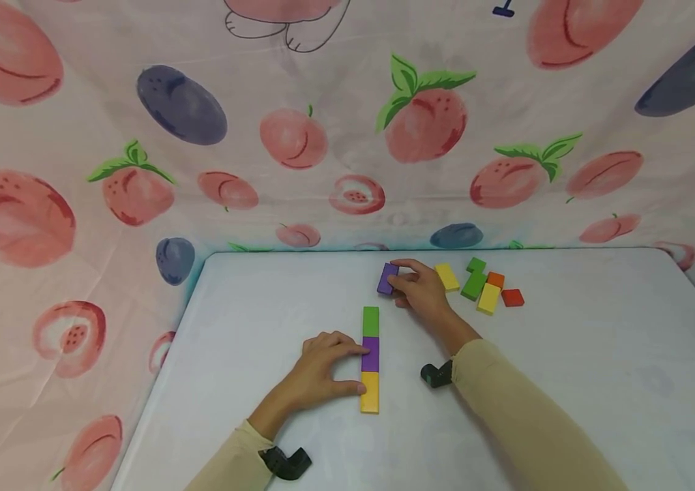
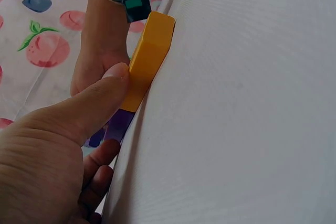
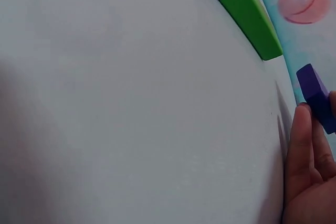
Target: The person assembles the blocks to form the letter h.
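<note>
A green block [image 1: 371, 321], a purple block [image 1: 370, 354] and a yellow block [image 1: 370, 393] lie end to end in a straight row on the white table. My left hand [image 1: 322, 368] rests along the row's left side, its thumb at the yellow block and its index finger at the purple one. The left wrist view shows the thumb flat against the yellow block [image 2: 149, 51]. Beyond the row's far end, my right hand [image 1: 423, 290] pinches a second purple block [image 1: 387, 278] between thumb and fingers. In the right wrist view this purple block [image 3: 315, 93] is tilted.
Right of my right hand sit loose blocks: a yellow block [image 1: 447, 277], a green block [image 1: 474, 285], another yellow block [image 1: 489, 299], a red block [image 1: 513, 297] and a few smaller ones. A fruit-patterned cloth [image 1: 322, 75] hangs behind the table's far edge.
</note>
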A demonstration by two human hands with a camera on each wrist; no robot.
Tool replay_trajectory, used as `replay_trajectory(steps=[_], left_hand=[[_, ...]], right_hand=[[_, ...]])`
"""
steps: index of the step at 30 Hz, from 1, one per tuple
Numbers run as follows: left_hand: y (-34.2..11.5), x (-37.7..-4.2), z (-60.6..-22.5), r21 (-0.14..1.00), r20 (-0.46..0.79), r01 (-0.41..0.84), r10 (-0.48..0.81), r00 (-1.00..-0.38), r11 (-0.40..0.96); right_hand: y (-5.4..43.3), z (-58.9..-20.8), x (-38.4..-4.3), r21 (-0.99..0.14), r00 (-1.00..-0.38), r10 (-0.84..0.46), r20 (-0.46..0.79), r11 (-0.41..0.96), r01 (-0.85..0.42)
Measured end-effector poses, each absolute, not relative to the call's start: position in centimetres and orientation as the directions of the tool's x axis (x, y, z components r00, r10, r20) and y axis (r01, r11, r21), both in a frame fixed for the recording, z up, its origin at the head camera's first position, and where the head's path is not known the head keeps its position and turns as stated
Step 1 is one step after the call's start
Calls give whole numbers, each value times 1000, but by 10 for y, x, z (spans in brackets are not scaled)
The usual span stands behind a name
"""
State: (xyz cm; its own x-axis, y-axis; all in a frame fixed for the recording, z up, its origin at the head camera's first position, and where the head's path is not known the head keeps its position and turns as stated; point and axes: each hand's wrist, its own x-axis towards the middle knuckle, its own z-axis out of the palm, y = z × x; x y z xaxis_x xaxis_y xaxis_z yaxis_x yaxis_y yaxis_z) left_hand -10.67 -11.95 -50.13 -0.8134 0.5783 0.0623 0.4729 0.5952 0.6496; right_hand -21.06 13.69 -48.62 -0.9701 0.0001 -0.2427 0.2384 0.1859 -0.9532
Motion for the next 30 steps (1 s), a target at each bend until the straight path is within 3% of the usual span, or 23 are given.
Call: replay_trajectory(steps=[18, 30], left_hand=[[-121, -108, -504, 643, 63, 476, 579, -813, 599], [-120, -108, -505, 648, 50, 465, 575, -817, 603]], right_hand=[[134, -490, -231, -920, -940, -66, -334, 241, 310], [130, -496, -229, -891, -970, -69, -234, 415, 185]])
